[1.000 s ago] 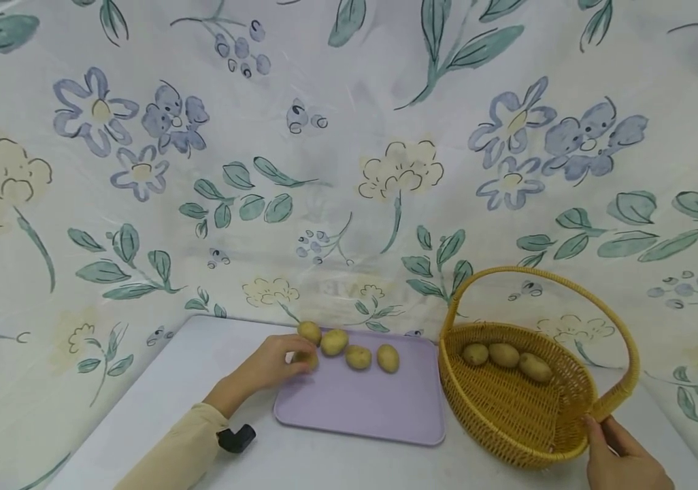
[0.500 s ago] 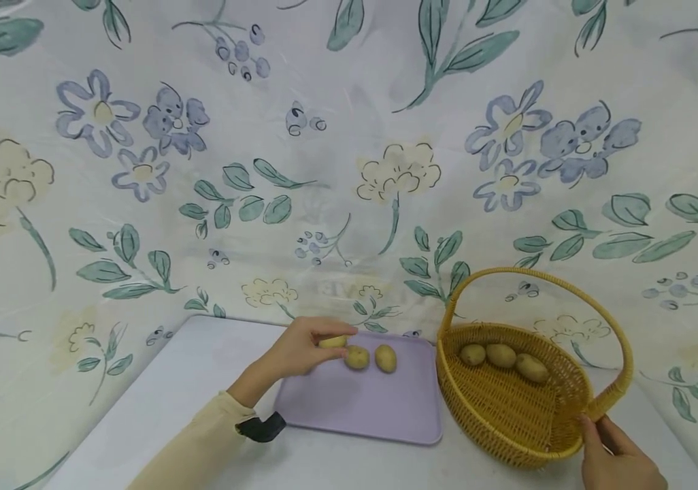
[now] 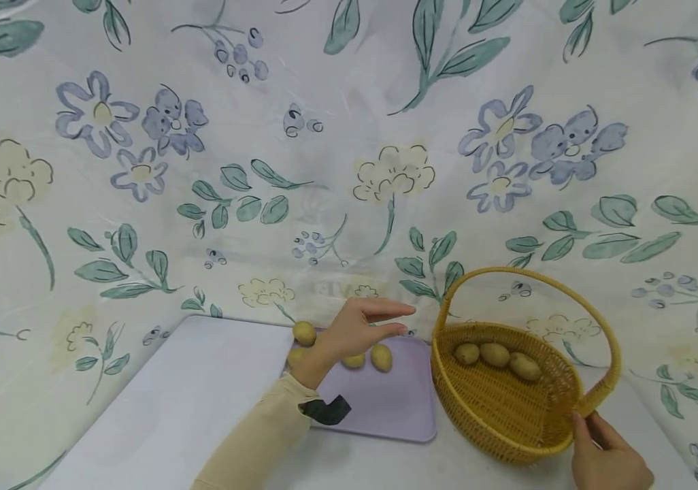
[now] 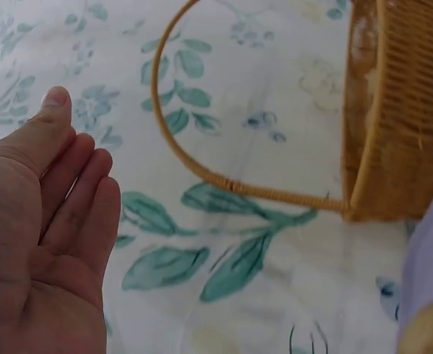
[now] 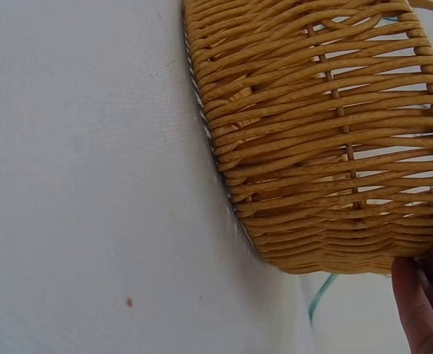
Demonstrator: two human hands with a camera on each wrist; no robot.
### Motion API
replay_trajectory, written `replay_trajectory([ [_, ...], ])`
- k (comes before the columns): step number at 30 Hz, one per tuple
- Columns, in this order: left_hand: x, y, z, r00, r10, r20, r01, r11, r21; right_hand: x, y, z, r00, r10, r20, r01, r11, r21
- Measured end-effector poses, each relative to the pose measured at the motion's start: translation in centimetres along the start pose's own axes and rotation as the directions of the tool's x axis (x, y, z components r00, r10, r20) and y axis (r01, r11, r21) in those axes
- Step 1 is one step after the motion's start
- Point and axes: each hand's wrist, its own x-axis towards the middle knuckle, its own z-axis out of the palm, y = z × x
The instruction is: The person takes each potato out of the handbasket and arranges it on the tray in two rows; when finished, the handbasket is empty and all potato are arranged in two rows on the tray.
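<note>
My left hand (image 3: pixel 352 333) hovers over the back of the lilac tray (image 3: pixel 386 408), fingers straight and thumb apart. In the left wrist view its palm (image 4: pixel 46 295) shows nothing in it. Potatoes lie on the tray: one (image 3: pixel 304 333) at the back left corner, one (image 3: pixel 296 357) beside my wrist, one (image 3: pixel 354 361) under the hand and one (image 3: pixel 382 357) to its right. My hand hides part of the tray. My right hand (image 3: pixel 609 452) pinches the rim of the wicker basket (image 3: pixel 496 435) at the foot of its handle. Three potatoes (image 3: pixel 494 354) lie inside.
The basket's tall arched handle (image 3: pixel 526 272) rises between the tray side and my right hand. Behind the white table (image 3: pixel 220 381) hangs a floral cloth (image 3: pixel 324 170). A black band (image 3: pixel 326 410) sits at my left sleeve.
My left hand has moved right and up, from the potatoes at the tray's left side towards the basket; those potatoes show again. My right hand keeps its grip on the basket rim.
</note>
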Motion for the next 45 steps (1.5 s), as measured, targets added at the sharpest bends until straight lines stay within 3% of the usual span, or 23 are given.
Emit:
replay_trajectory([
  [5, 2.6, -0.5, 3.1, 0.999, 0.031, 0.038, -0.030, 0.999, -0.025, 0.3, 0.5, -0.2, 0.999, -0.032, -0.016, 0.033, 0.999, 0.033],
  [11, 5.9, -0.8, 7.0, 0.996, -0.005, 0.085, 0.009, 0.999, -0.039, 0.5, 0.7, -0.3, 0.996, -0.076, -0.051, 0.077, 0.997, 0.022],
  [16, 7.9, -1.4, 10.0, 0.993, 0.002, 0.117, 0.005, 0.998, -0.063, 0.6, 0.9, -0.4, 0.995, -0.091, -0.048, 0.092, 0.996, 0.017],
  [21, 9.6, -1.9, 12.3, 0.986, -0.055, 0.158, 0.072, 0.992, -0.102, 0.7, 1.0, -0.3, 0.991, -0.122, -0.054, 0.124, 0.992, 0.034],
  [24, 10.5, -2.2, 13.3, 0.981, -0.088, 0.172, 0.108, 0.988, -0.108, 0.8, 1.2, -0.2, 0.987, -0.146, -0.071, 0.149, 0.988, 0.035],
  [32, 12.1, -3.2, 15.5, 0.978, -0.082, 0.194, 0.102, 0.990, -0.097, 0.7, 1.4, -0.2, 0.979, -0.185, -0.090, 0.190, 0.981, 0.045],
  [39, 13.0, -4.0, 16.2, 0.968, -0.175, 0.177, 0.191, 0.979, -0.075, 0.4, 1.2, 0.0, 0.956, -0.274, -0.103, 0.280, 0.959, 0.043],
  [45, 13.9, -5.1, 16.7, 0.963, -0.212, 0.168, 0.225, 0.972, -0.067, 0.3, 0.9, 0.2, 0.949, -0.300, -0.097, 0.303, 0.953, 0.017],
])
